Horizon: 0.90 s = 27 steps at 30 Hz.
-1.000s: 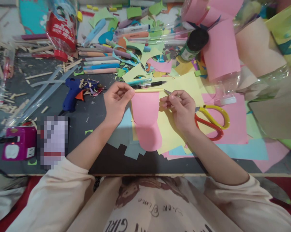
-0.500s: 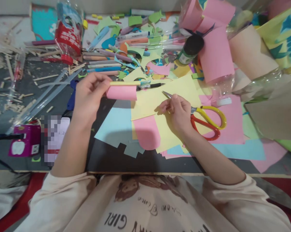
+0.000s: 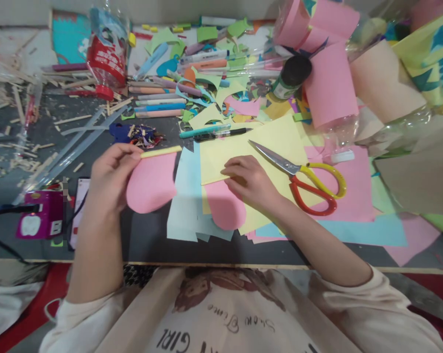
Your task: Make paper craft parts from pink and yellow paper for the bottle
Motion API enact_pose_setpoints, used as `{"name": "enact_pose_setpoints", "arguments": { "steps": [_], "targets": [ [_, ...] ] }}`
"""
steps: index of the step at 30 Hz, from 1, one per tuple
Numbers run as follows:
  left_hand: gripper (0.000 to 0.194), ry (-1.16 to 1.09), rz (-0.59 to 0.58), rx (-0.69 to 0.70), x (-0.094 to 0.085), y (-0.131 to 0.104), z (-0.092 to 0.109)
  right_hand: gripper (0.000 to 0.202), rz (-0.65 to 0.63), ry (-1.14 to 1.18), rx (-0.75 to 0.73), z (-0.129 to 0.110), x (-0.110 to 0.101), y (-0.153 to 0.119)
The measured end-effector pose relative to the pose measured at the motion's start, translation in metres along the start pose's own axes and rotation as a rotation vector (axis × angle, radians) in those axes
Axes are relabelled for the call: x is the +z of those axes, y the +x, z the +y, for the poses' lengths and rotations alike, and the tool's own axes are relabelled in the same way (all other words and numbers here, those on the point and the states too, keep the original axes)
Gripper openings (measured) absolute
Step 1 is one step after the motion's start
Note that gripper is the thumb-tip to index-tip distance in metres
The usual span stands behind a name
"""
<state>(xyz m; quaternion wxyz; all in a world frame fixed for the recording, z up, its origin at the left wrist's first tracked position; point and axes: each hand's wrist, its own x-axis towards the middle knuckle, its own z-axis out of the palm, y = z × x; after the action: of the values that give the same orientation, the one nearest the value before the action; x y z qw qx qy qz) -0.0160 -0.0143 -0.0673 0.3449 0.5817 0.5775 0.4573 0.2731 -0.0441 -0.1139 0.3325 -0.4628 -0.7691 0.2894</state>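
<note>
My left hand (image 3: 113, 169) is closed, pinching the end of a yellow strip along the top of a pink paper cutout (image 3: 151, 184). The cutout has a rounded lower end and hangs over the dark table at the left. A second pink paper cutout (image 3: 226, 211), also topped by a yellow strip, lies on the yellow and pale blue sheets. At that strip's right end, my right hand (image 3: 248, 179) has its thumb and fingers closed around the edge. Scissors (image 3: 295, 174) with yellow and red handles lie half-open on the yellow paper (image 3: 276, 142), just right of this hand.
A teal pen (image 3: 204, 131) and a black pen (image 3: 223, 134) lie beyond the hands. Farther back are markers, paper scraps and a red-labelled bottle (image 3: 107, 61). Pink paper-wrapped bottles (image 3: 331, 83) crowd the right. Small sticks, a purple box (image 3: 40, 215) and a phone (image 3: 79, 211) are left.
My left hand has moved left and nearer, its pink cutout now facing up. My right hand has left the scissors' blades and shifted left to the other cutout's yellow strip. A pale blue sheet has shifted.
</note>
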Motion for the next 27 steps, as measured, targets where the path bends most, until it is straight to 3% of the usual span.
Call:
{"name": "enact_pose_setpoints", "arguments": {
  "steps": [3, 6, 9, 10, 12, 16, 19, 27],
  "targets": [
    [0.023, 0.066, 0.033, -0.055, 0.000, -0.001, -0.015, 0.018, -0.015, -0.045, -0.035, 0.001, 0.000, -0.001],
    [0.016, 0.078, 0.091, -0.003, 0.000, -0.001, -0.014, 0.019, -0.048, -0.037, -0.066, 0.001, 0.000, 0.000],
    [0.007, 0.145, -0.054, 0.065, 0.006, -0.002, -0.004, 0.018, -0.071, 0.004, -0.051, -0.001, -0.001, 0.000],
    [0.007, 0.189, -0.154, 0.051, 0.010, -0.003, -0.002, 0.017, -0.056, 0.036, -0.023, -0.002, -0.001, 0.000],
    [0.008, 0.302, -0.225, 0.024, 0.018, -0.005, -0.002, 0.014, 0.029, 0.144, 0.067, -0.003, -0.003, 0.001],
    [0.015, 0.444, -0.197, 0.128, 0.030, -0.009, -0.011, 0.010, 0.233, 0.505, 0.280, -0.002, -0.010, 0.000],
    [0.011, 0.468, -0.182, 0.204, 0.034, -0.011, -0.015, 0.003, 0.241, 0.649, 0.345, 0.000, -0.010, -0.001],
    [0.005, 0.658, -0.160, 0.336, 0.039, -0.015, -0.023, 0.016, 0.072, 0.134, 0.068, -0.005, 0.004, -0.003]
  ]
}}
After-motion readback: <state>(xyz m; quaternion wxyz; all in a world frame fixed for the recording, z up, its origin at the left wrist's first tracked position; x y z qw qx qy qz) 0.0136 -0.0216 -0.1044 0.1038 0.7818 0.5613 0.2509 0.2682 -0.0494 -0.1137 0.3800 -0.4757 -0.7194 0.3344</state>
